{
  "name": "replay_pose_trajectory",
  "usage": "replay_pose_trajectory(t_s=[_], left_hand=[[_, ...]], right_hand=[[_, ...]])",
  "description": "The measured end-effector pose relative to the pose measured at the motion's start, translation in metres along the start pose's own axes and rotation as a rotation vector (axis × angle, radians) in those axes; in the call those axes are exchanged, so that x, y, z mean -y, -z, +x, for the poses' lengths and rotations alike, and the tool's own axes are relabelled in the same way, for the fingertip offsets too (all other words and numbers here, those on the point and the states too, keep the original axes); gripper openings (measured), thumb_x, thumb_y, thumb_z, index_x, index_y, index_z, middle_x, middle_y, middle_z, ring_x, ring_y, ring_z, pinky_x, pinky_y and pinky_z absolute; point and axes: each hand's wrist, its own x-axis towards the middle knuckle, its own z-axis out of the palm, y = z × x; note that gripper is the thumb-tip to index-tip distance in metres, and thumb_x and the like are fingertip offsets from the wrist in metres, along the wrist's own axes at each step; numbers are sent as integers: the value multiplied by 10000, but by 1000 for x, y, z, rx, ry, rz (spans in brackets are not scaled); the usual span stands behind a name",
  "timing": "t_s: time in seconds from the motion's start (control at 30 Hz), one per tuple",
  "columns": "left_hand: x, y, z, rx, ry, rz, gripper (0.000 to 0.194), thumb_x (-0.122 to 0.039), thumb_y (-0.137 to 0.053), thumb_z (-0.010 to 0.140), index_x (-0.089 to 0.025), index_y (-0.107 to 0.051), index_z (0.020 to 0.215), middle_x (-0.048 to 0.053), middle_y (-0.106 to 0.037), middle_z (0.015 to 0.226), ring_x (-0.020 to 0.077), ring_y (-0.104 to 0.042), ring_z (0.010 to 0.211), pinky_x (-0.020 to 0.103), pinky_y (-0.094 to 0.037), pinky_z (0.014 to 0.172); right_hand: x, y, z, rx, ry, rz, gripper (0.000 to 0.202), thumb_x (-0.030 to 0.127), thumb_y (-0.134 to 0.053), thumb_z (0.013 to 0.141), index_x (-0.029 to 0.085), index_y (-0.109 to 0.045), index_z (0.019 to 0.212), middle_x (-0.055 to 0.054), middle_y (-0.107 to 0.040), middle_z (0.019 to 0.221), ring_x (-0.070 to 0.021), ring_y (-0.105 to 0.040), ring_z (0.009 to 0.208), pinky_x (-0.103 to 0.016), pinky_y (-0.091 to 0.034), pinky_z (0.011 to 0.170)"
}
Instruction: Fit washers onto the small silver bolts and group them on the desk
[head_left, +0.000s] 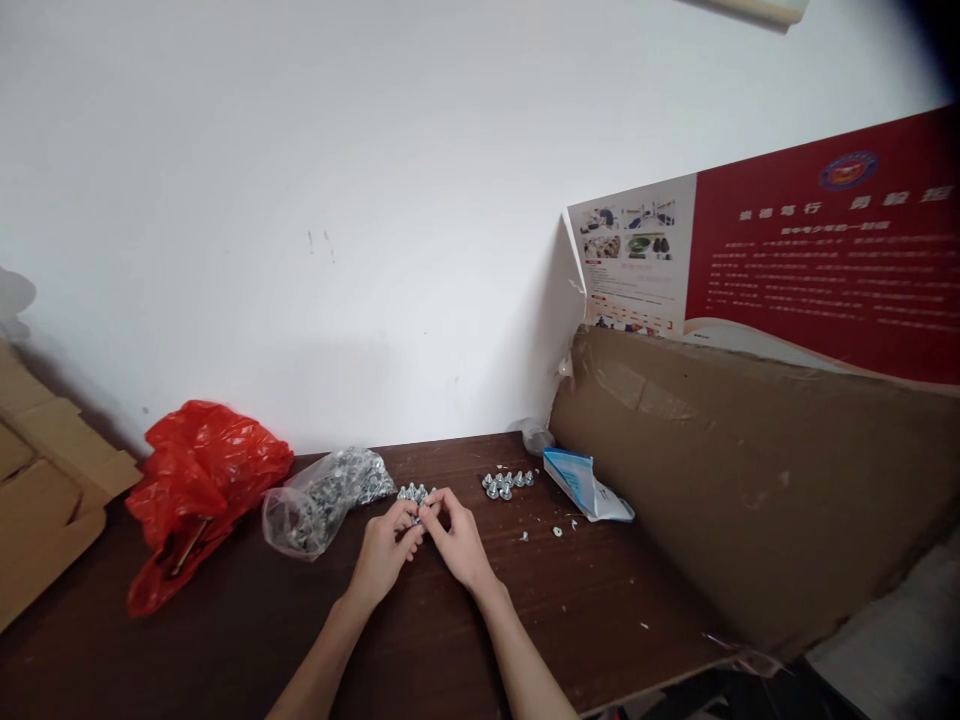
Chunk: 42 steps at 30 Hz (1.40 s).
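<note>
My left hand [386, 550] and my right hand [456, 535] meet over the dark table, fingertips pinched together on a small silvery screw [418, 519]. The fingers cover most of that piece. Just behind them stands a cluster of shiny metal screws [412, 492], heads down and tips up, partly hidden by my hands. To the right, a second group of similar screws [506, 483] stands in short rows. A clear plastic bag [330, 505] full of small metal parts lies left of my left hand.
A crumpled red plastic bag [206, 470] and an open cardboard box [52, 490] are at the left. A blue-and-white packet [589, 487] leans near a large cardboard panel [750, 470] on the right. Small scraps [557, 532] dot the dark tabletop [600, 620]. A white wall [375, 250] rises behind.
</note>
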Motion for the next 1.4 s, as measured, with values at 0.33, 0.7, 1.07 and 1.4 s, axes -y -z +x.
replay_pose_trajectory(t_s=[0.33, 0.7, 1.07, 1.4], left_hand=[[1, -1, 1, -40, 8, -26, 169, -297, -537, 772, -177, -524, 890, -35, -571, 576, 118, -559, 479, 205, -482, 453], [7, -2, 3, -56, -31, 22, 143, -265, -533, 772, -173, -550, 880, -53, -521, 544, 101, -521, 449, 179, -440, 431], [7, -2, 2, -61, -35, 54, 172, -256, -522, 765, -160, -560, 903, -51, -501, 546, 100, -515, 447, 181, -438, 441], [9, -3, 4, -52, -63, 86, 171, -236, -529, 765, -158, -587, 906, -48, -499, 550, 94, -498, 467, 176, -430, 465]], right_hand=[[0, 0, 1, -4, -6, -12, 109, 287, -531, 796, 187, -534, 752, 12, -580, 655, -152, -553, 635, -249, -443, 612], [3, 1, 1, 11, 26, 22, 101, 271, -529, 800, 184, -569, 831, -3, -611, 740, -155, -578, 695, -256, -461, 665], [2, 1, 0, 22, 27, 35, 113, 238, -544, 778, 182, -546, 876, 4, -588, 753, -154, -562, 717, -255, -443, 682], [-1, -1, 2, -10, -38, -35, 123, 306, -545, 797, 186, -519, 778, 18, -553, 672, -144, -519, 631, -250, -412, 608]])
